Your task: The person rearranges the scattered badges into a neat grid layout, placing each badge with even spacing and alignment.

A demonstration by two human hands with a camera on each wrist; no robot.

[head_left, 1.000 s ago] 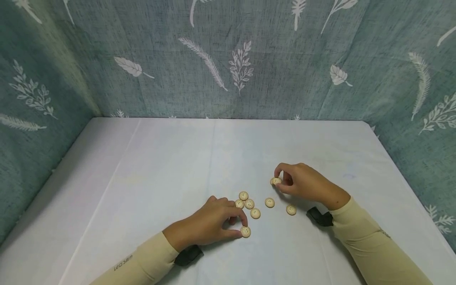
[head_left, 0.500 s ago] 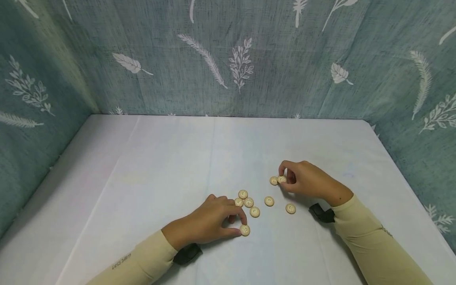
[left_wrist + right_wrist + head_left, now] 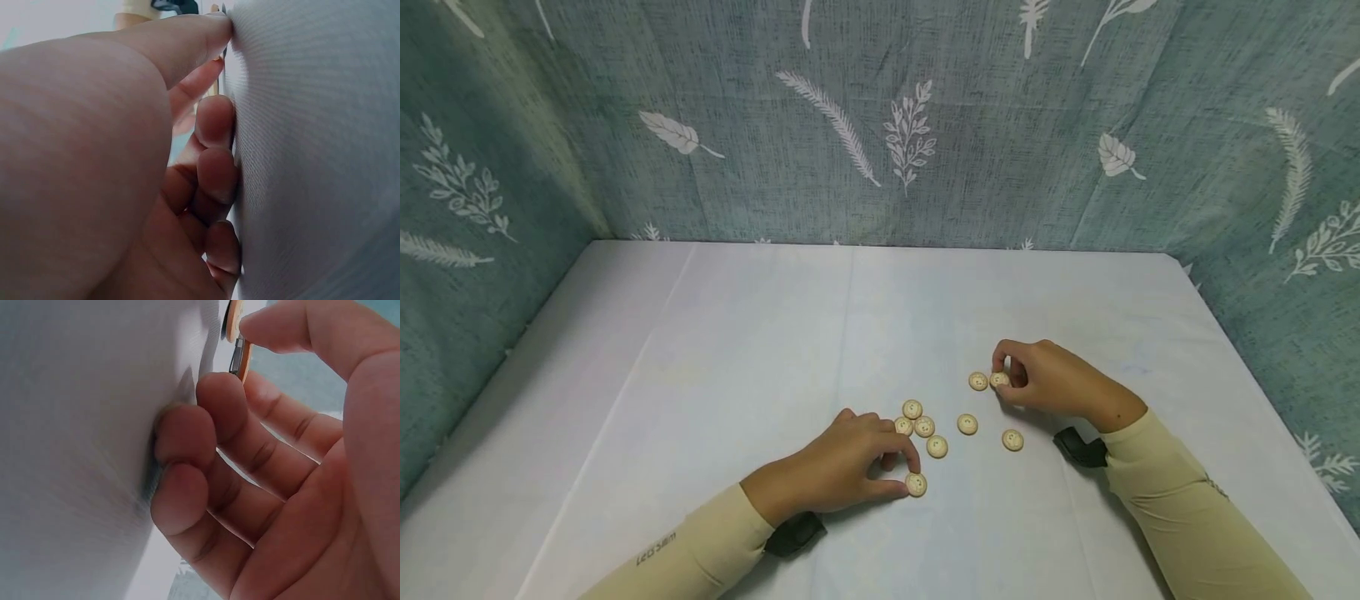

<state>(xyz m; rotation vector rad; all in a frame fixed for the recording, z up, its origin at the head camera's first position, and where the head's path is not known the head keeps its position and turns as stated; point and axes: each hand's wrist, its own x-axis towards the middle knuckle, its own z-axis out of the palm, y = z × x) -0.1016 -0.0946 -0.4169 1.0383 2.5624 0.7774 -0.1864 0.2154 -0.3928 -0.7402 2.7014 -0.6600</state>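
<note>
Thumb and index finger of my left hand [image 3: 857, 462] pinch a round pale wooden button [image 3: 916, 484] at its edge, low over the white cloth. In the left wrist view the other fingertips [image 3: 215, 122] lie against the cloth, and that button is mostly hidden. Farther right, my right hand [image 3: 1048, 379] pinches another wooden button [image 3: 999, 380] between thumb and index finger. The right wrist view shows this button [image 3: 247, 361] edge-on, with a small dark, metallic-looking piece at its underside. Just left of it lies a loose button [image 3: 977, 381], a narrow gap between them.
A cluster of similar buttons [image 3: 924, 427] lies beside the left hand's fingers. Two single ones, a middle button [image 3: 967, 424] and a right button [image 3: 1012, 440], lie between the hands. Green leaf-patterned curtains [image 3: 880, 125] enclose the white-covered table [image 3: 737, 333] behind and at the sides.
My right hand has shifted right with its button, which overlapped the loose button before and now sits apart from it. The left hand stays on its button in the same place.
</note>
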